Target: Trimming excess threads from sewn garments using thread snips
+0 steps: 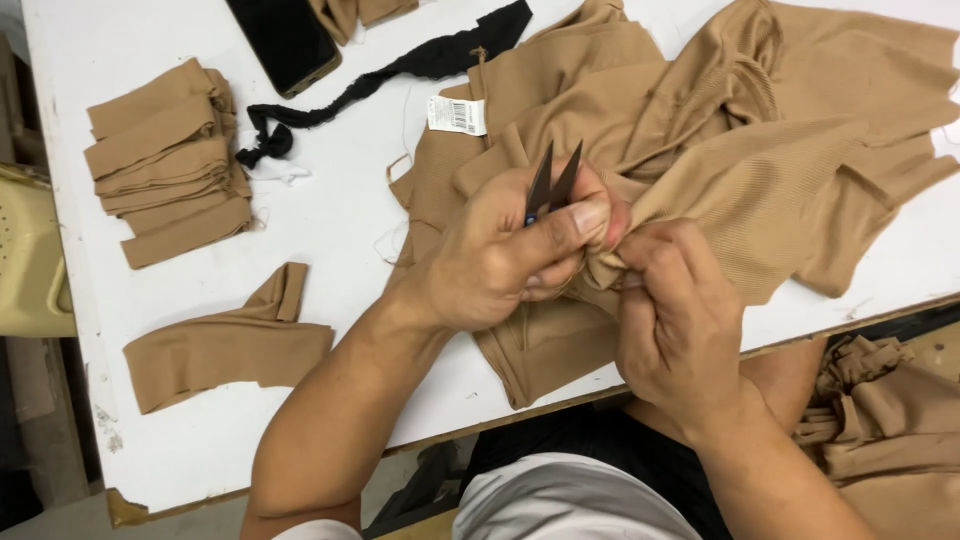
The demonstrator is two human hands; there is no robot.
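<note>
A person's right hand [675,320], nearest the camera, pinches a bunched fold of tan garment [760,150], fingers closed tight on the cloth. Just beside it at 9 o'clock, the left hand [500,255] grips small dark snips [553,185], thumb pressed across the handle, the two blades pointing toward 12 o'clock and slightly parted above the knuckles. The garment spreads over the white surface [340,210] from the middle toward 2 o'clock, a white tag [457,115] showing at its edge. A stack of folded tan pieces [165,160] lies well apart at 10 o'clock, and a single tan strip [225,345] at 8 o'clock. A black strip of cloth [400,70] runs toward 12 o'clock, near a dark phone [283,38]. More tan cloth [885,420] hangs off the surface's edge at 4 o'clock.
</note>
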